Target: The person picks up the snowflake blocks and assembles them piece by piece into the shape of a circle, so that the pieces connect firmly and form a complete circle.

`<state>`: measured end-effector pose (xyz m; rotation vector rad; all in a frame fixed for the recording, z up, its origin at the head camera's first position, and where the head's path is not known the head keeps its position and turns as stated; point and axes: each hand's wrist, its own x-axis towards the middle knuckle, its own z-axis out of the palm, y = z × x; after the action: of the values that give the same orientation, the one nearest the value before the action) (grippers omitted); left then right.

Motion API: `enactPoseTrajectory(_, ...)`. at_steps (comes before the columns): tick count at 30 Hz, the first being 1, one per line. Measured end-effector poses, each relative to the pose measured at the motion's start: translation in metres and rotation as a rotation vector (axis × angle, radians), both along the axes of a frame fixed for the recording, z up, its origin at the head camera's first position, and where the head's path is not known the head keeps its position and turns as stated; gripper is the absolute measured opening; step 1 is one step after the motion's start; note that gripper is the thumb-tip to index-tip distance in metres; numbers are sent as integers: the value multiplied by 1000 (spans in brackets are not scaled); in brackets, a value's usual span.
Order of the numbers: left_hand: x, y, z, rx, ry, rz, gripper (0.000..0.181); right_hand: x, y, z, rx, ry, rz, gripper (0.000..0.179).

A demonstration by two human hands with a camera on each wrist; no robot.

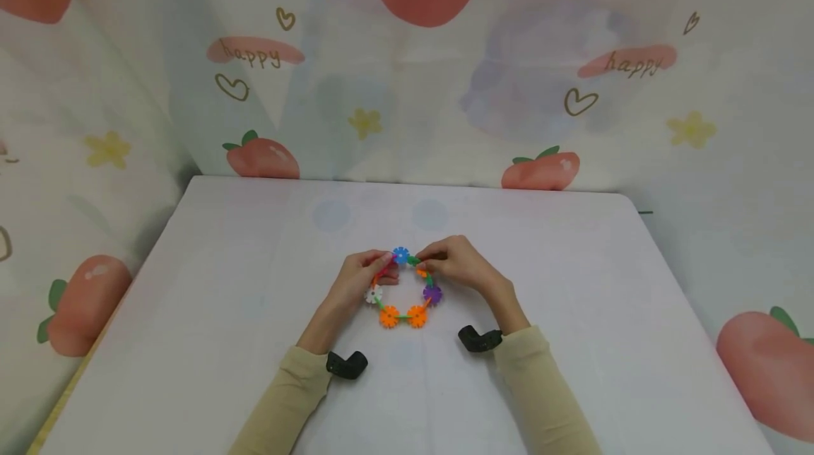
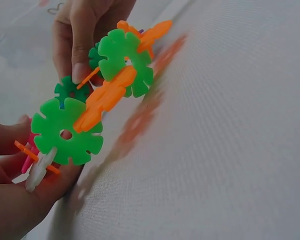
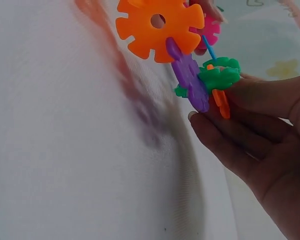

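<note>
A ring of interlocking plastic snowflake discs (image 1: 389, 317) is held up between both hands, in orange, green, purple, white, pink and blue. My left hand (image 1: 350, 282) grips its upper left side, by the pink disc. Opposite it, my right hand (image 1: 467, 264) pinches a green disc (image 3: 222, 77) at the upper right, near the blue disc (image 1: 400, 255). The left wrist view shows a bright green disc (image 2: 45, 122) and a white disc (image 2: 40, 172) close to the left fingers. A purple disc (image 3: 190, 82) slots into a big orange disc (image 3: 137, 32) in the right wrist view.
Beneath the ring lies a white table (image 1: 222, 285), where its coloured shadow falls. A printed cloth (image 1: 407, 87) with fruit and hearts hangs behind the table. Black wrist cameras (image 1: 346, 365) sit at both cuffs.
</note>
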<state>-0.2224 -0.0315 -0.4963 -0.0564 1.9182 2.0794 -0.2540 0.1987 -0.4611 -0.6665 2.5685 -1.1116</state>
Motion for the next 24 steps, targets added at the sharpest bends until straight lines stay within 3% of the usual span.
enactPoseTrajectory(9, 0, -3, 0, -8, -27, 23, 30, 1, -3, -3, -4, 46, -68, 14)
enactPoseTrajectory(13, -1, -4, 2, -11, -39, 9, 30, 0, -3, -4, -39, 15, -95, 13)
enactPoseTrajectory(20, -3, -7, 1, 47, -34, 8, 28, -3, -3, -8, -130, -51, -84, 13)
enactPoseTrajectory(24, -2, -10, 0, 31, -41, 12, 26, -4, -5, -14, -168, -85, -65, 15)
